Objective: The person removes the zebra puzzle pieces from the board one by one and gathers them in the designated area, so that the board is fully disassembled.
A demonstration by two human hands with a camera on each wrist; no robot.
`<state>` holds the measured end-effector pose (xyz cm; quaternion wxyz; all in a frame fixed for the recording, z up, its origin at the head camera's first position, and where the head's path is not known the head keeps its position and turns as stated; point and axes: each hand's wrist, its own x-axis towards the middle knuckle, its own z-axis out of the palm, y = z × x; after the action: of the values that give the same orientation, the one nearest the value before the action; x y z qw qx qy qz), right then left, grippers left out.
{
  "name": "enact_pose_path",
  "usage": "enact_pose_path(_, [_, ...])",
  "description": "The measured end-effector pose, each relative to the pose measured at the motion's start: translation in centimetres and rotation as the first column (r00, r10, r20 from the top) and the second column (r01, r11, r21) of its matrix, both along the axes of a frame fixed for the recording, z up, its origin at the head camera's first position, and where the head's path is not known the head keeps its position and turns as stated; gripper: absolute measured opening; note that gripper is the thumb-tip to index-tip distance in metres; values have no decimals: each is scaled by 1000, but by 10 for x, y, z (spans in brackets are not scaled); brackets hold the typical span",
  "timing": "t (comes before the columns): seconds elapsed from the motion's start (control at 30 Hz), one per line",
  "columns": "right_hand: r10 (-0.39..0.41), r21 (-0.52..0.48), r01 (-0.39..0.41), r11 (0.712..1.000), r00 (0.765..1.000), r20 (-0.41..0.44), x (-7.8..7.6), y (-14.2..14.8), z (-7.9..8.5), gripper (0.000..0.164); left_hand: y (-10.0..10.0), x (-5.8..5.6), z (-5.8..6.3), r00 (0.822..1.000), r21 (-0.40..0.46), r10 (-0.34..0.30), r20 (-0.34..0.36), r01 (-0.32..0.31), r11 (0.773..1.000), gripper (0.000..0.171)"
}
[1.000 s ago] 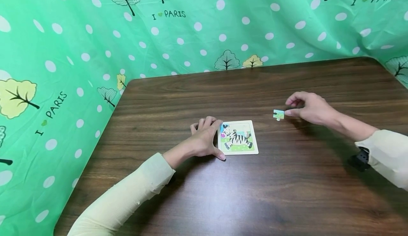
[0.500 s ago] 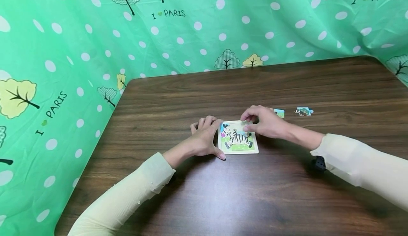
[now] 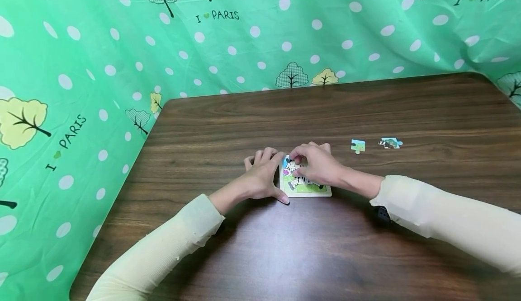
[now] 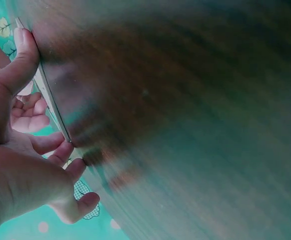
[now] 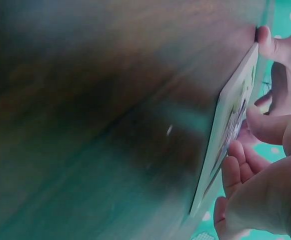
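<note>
A small square jigsaw puzzle with a zebra picture and a pale frame [image 3: 328,193] lies on the table. My left hand [image 3: 260,179] grips its left side, thumb at the near corner and fingers at the far one. The same frame edge [image 4: 53,102] shows between thumb and fingers in the left wrist view. My right hand [image 3: 321,165] reaches over the puzzle, thumb and bent fingers down at the zebra's head and covering the upper right part. In the right wrist view its fingertips [image 5: 231,172] are right at the picture; I cannot tell whether they pinch a piece.
Two loose jigsaw pieces lie right of the puzzle: a green and blue one [image 3: 357,146] and a darker patterned one [image 3: 390,143]. The dark wood table [image 3: 228,124] meets a green dotted curtain [image 3: 228,66] at its back and left.
My right hand has come left from beside the loose pieces to the puzzle, then across it to the zebra's head. The darker piece has come into view. The left hand stays put.
</note>
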<state>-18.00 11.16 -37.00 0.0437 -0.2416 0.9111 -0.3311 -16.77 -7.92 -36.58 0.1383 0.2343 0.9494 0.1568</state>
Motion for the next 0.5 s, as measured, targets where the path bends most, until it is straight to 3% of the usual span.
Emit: enact_pose_path(0.5, [-55,16,54,998,998,25,5,-8,0,39,0,1,2,1000,-3,-1,4,1,1000,112])
